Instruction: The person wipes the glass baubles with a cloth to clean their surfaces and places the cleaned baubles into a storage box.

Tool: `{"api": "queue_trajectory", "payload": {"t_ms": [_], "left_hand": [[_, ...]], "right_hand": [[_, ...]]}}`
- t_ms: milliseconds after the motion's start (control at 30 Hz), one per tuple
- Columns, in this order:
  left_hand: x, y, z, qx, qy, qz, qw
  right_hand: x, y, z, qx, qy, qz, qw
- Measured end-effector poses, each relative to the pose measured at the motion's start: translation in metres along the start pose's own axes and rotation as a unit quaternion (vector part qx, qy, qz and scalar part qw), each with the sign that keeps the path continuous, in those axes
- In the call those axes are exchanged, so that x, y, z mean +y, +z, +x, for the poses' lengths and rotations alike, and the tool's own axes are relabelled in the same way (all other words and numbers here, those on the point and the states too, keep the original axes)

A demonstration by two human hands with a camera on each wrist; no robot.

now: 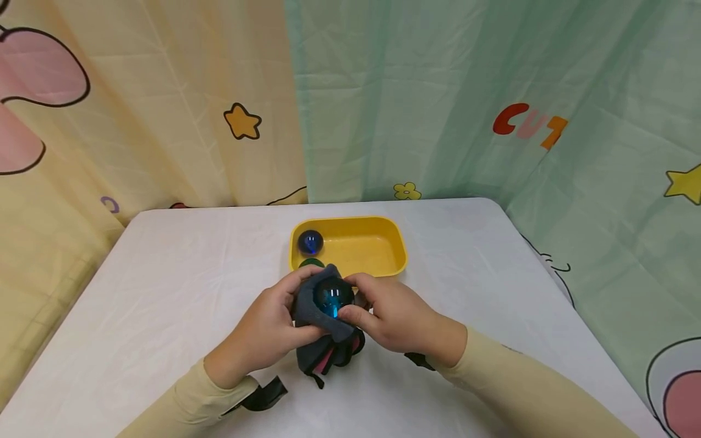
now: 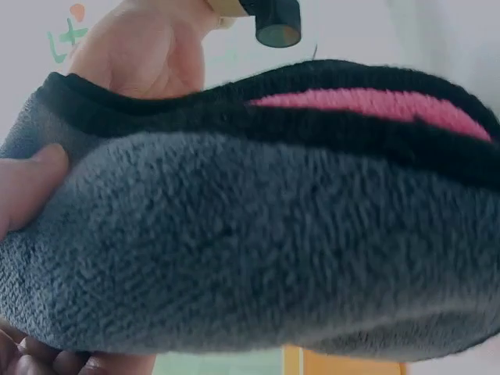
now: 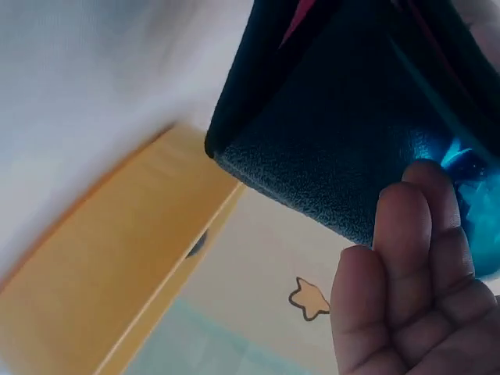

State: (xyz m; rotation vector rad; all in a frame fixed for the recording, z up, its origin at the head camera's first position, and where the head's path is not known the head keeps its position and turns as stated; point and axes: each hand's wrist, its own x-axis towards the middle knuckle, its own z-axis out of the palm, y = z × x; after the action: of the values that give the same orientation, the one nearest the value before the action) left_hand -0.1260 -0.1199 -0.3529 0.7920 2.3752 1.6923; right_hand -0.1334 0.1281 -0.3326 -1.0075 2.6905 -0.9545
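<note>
A clear light-blue glass ball (image 1: 331, 296) sits against a dark grey cloth (image 1: 314, 313) in front of the yellow tray. My left hand (image 1: 268, 322) grips the cloth, its thumb across the near side. In the left wrist view the fleecy cloth (image 2: 234, 242) shows black edging and a pink inner side. My right hand (image 1: 402, 313) holds the ball from the right between thumb and fingers. In the right wrist view, several fingers (image 3: 402, 234) lie at the cloth's edge beside the shining blue ball (image 3: 480, 238). The cloth hides the ball's underside.
Just beyond the hands stands a yellow tray (image 1: 401, 248) on a white-covered table (image 1: 208, 261). A dark blue ball (image 1: 310, 242) lies at the tray's left end, with a partly hidden green ball (image 1: 312, 262) nearer the hands. Printed curtains (image 1: 383, 91) hang behind the table.
</note>
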Motion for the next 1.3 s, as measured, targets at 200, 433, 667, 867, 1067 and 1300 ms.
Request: {"api": "queue_trajectory", "payload": {"t_ms": [200, 433, 667, 867, 1067, 1300], "left_hand": [[0.001, -0.002, -0.001, 0.014, 0.012, 0.008, 0.9998], [0.000, -0.004, 0.000, 0.011, 0.018, -0.042, 0.9989], [0.000, -0.004, 0.000, -0.007, 0.005, -0.031, 0.9995], [0.000, -0.002, 0.000, -0.010, -0.012, -0.027, 0.9995], [0.000, -0.003, -0.001, 0.004, 0.011, -0.043, 0.9990], [0.001, -0.005, -0.002, 0.005, 0.009, -0.040, 0.9992]], "right_hand": [[0.000, -0.004, -0.002, -0.008, -0.043, -0.023, 0.999], [0.002, -0.009, -0.002, 0.057, -0.163, -0.178, 0.969], [0.000, -0.003, -0.002, 0.040, -0.098, -0.120, 0.987], [0.001, 0.006, -0.001, 0.003, 0.000, 0.041, 0.999], [0.001, 0.001, -0.002, 0.012, -0.070, -0.028, 0.997], [0.004, -0.004, -0.003, 0.065, -0.169, -0.177, 0.967]]}}
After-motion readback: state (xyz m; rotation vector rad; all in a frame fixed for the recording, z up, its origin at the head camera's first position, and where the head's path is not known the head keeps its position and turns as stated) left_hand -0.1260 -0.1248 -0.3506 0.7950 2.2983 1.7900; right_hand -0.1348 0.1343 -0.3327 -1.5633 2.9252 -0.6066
